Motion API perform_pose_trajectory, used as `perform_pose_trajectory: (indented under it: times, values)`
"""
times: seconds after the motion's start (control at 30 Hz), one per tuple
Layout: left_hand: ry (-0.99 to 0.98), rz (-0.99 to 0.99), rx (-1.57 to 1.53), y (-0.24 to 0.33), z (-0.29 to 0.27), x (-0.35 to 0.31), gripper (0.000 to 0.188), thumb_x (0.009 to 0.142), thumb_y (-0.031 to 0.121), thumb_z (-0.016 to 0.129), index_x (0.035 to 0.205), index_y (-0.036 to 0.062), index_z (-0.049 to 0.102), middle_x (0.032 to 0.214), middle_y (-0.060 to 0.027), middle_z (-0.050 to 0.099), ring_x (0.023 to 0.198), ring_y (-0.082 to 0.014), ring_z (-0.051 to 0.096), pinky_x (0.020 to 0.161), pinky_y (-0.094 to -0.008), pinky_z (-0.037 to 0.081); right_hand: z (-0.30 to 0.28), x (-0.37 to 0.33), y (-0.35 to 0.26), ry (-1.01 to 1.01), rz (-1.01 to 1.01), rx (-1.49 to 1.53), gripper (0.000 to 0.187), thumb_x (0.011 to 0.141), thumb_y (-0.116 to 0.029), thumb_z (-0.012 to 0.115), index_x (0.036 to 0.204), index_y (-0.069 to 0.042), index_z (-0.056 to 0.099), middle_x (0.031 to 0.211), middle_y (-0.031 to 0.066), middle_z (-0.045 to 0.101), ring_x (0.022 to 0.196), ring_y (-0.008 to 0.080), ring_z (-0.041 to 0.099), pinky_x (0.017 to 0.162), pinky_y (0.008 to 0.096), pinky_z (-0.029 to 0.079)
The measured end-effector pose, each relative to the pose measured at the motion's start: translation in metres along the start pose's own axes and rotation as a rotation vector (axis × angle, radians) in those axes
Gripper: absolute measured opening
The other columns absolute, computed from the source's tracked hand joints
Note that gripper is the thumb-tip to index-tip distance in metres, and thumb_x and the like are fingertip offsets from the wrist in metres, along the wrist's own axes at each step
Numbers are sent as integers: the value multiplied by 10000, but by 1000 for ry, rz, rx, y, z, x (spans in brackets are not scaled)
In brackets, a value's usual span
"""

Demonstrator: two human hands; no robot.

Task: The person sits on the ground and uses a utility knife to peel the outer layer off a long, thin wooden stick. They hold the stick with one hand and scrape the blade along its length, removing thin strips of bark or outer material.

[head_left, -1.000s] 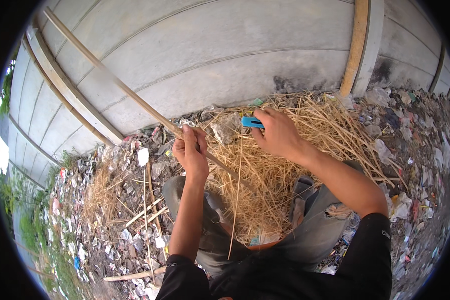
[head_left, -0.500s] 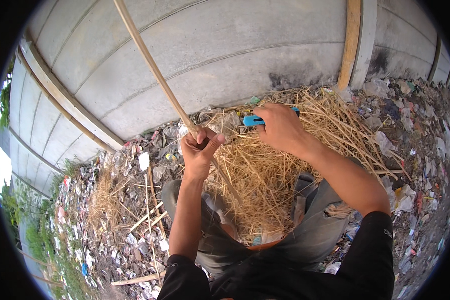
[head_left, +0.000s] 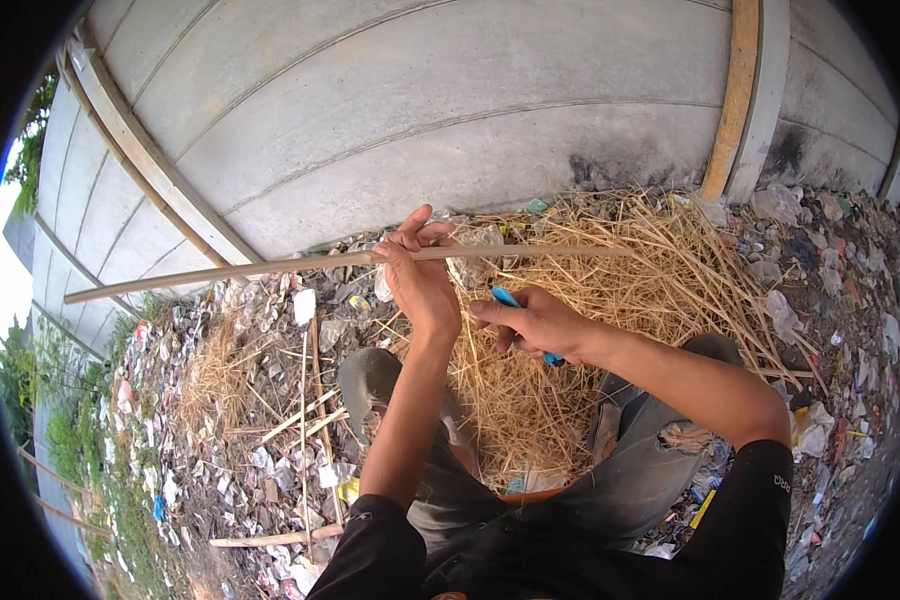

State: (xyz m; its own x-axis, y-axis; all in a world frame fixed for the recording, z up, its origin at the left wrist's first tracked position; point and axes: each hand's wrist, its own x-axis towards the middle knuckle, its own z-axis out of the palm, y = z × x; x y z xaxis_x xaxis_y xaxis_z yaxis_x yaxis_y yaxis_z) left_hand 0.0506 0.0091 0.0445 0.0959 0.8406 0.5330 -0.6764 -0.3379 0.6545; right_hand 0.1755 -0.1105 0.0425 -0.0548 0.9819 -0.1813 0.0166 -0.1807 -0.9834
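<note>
Near ground, lower frame: faded jeans [head_left: 640,470] are bent about a heap of straw-coloured strips [head_left: 530,410]. Centre: a blue-handled tool [head_left: 505,297] is gripped in the right hand [head_left: 545,325], its fingers curled about the handle; whether a blade is exposed cannot be told. Just above and to the left, a long stick [head_left: 300,264] is pinned under the thumb of the left hand [head_left: 425,285], whose other fingers are loosely spread beyond it. The stick, steeply slanted half a second earlier, has been swung nearly level, from left of frame to right of centre; the tool has been lowered and tilted. As the two are now apart, a repositioning of the stick, rather than work upon it, is inferred. Far ground: a grey panelled wall [head_left: 450,130].
</note>
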Motion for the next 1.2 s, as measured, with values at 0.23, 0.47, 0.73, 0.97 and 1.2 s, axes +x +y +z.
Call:
perform_pose_trajectory:
  times: [0.23,0.47,0.73,0.97,1.2]
  values:
    - [-340,-145,-86,-22,4,-45,564,1027,627,315,1095,94,488,1470,-175,430,1364,-352,465,1101,-530,425,-27,13,-16,355,-187,399,516,933,-554,684,1030,-47,669,817,73,682,467,49,385,452,247,331]
    - [-258,-648,-70,8,16,-90,656,1059,471,445,1544,50,308,1567,-171,357,1457,-337,377,1142,-521,386,-41,12,-14,455,-287,355,419,950,-465,712,888,-63,609,715,11,558,495,57,380,474,271,349]
    - [-562,-443,161,166,64,-84,1006,668,-16,686,1574,6,250,1539,-247,402,1384,-366,485,995,-416,535,-63,7,-22,596,-334,339,408,949,-434,726,873,-55,598,684,-29,450,498,71,350,485,279,347]
    - [-638,-230,277,216,105,-83,1006,679,85,732,1562,12,257,1504,-278,431,1365,-372,500,968,-400,547,-60,7,-25,553,-343,361,390,978,-408,690,850,-55,585,653,-5,489,484,71,397,467,274,373]
    - [-708,-76,345,207,109,-77,835,768,156,702,1506,-3,345,1461,-269,469,1308,-369,537,975,-415,530,-65,16,-16,544,-264,289,378,992,-417,662,880,-63,594,645,-12,490,487,77,430,477,271,390]
